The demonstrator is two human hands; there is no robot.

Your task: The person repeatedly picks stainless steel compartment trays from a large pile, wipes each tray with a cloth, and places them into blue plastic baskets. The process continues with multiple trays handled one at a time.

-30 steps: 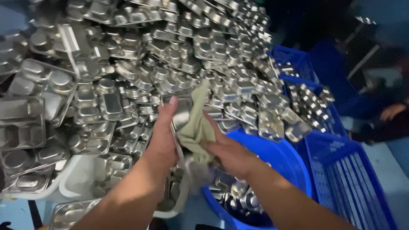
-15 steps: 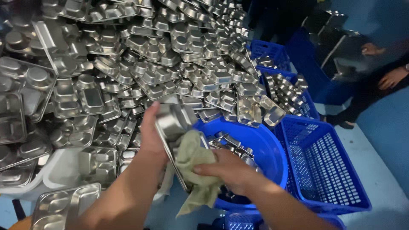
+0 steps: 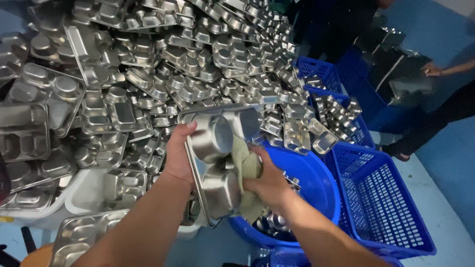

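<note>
Left hand (image 3: 179, 155) fingers grip the steel compartment tray (image 3: 217, 163) at its edge, now upright above the blue tub (image 3: 316, 183). Right hand (image 3: 267, 185) presses the cloth (image 3: 245, 160), lowered since before, against the tray's underside; wiping continues.

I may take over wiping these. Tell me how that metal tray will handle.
The tray looks stiff: the left hand holds it tilted by one edge without sag. Its shiny surface is probably slippery. Its thin pressed compartments suggest it is light for its size, as the right hand presses the cloth against it.
</note>
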